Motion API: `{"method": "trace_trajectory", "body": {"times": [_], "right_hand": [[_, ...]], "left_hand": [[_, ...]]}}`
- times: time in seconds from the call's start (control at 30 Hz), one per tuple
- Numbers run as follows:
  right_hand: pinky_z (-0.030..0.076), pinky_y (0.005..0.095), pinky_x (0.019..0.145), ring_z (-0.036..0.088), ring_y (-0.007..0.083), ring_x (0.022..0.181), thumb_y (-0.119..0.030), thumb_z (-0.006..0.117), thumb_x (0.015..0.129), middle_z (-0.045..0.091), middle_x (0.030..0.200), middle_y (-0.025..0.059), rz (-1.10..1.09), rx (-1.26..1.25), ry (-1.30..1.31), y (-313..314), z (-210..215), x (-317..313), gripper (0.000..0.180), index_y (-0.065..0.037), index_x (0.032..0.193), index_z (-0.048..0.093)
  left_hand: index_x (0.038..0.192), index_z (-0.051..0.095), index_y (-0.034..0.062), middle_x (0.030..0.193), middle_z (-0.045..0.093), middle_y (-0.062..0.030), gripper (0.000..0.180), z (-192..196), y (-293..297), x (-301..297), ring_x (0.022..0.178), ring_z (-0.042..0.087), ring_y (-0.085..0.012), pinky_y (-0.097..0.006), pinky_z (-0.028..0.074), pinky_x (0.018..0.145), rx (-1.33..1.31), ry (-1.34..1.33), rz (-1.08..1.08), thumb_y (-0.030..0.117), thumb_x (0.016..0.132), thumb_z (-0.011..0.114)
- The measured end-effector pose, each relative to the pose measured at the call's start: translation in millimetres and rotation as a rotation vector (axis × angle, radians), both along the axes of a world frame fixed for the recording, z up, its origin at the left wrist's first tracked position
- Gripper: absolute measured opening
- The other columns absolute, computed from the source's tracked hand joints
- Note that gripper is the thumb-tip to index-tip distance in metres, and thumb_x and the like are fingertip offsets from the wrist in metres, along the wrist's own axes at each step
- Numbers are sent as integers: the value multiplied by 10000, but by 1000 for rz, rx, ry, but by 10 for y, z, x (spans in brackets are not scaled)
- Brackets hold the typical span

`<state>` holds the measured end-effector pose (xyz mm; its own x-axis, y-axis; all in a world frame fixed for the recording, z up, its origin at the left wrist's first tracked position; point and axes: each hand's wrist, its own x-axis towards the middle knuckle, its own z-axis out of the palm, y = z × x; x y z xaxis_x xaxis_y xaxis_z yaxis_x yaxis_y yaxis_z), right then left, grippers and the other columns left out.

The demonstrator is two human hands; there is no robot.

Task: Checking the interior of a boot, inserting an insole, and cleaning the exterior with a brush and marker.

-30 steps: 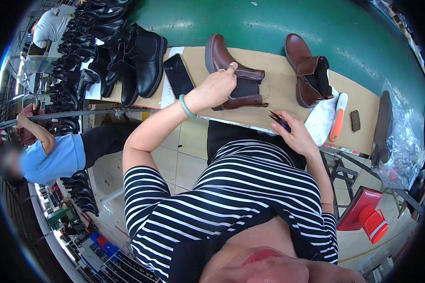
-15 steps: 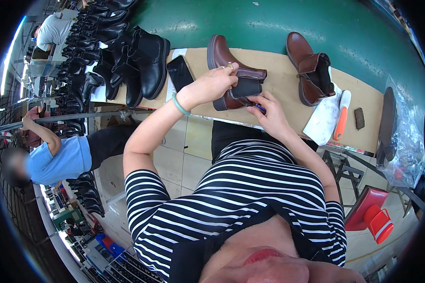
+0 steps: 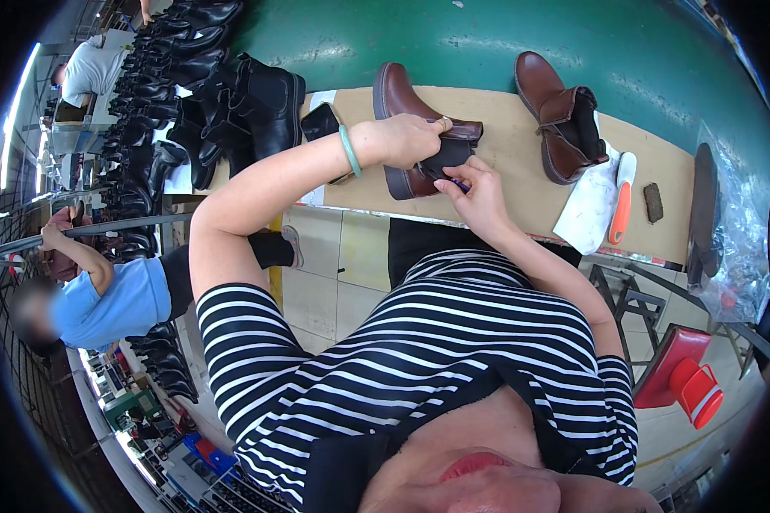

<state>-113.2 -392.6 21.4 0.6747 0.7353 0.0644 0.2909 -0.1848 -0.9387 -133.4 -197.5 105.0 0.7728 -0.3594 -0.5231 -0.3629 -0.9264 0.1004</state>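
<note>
A brown ankle boot [image 3: 399, 92] lies on its side on the cardboard-covered bench, its toe away from me and its dark elastic side panel facing up. With fingers curled at the boot's shaft, my left hand [image 3: 406, 139] grips its upper edge. Between the thumb and fingers of my right hand [image 3: 481, 195] is a thin dark-blue pen-like tool [image 3: 459, 185]; its tip meets the boot near the panel's lower edge, where my fingers partly hide it. The matching brown boot [image 3: 552, 111] lies to the right, its opening toward the right.
A phone [image 3: 320, 122] lies left, partly behind my left wrist. Several black boots [image 3: 269, 103] crowd the far left. At right are a white cloth [image 3: 583, 214], an orange-and-white handled tool [image 3: 622, 201], a dark brown block [image 3: 653, 203] and a clear plastic bag [image 3: 736, 248].
My left forearm has swung across the phone, its elbow further left, and the left hand has shifted slightly right along the boot. The right hand has moved slightly left.
</note>
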Motion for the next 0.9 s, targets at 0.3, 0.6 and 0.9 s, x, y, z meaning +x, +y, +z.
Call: {"method": "trace_trajectory", "body": {"times": [0.3,0.6,0.9], "right_hand": [[508,366,633,618,279,659,-123,778,756,605,805,137,-44,-10,-11,63,-34,-50,206,35,877,721],[517,359,646,642,267,686,-102,778,750,616,799,141,-81,-5,74,165,-30,-92,197,47,861,716],[525,303,624,650,203,676,-50,772,766,611,794,113,-119,16,168,206,-139,-109,159,65,858,710]], "left_hand": [[886,678,-45,1390,443,-270,170,-84,62,-41,970,643,-371,-422,531,851,-71,24,32,-10,722,654],[902,670,-48,1392,432,-265,176,-9,60,-3,1014,633,-371,-428,519,870,-89,65,17,1,734,653],[946,678,-48,1436,397,-286,218,95,-33,79,968,648,-389,-429,524,867,10,173,54,-21,733,638]]}}
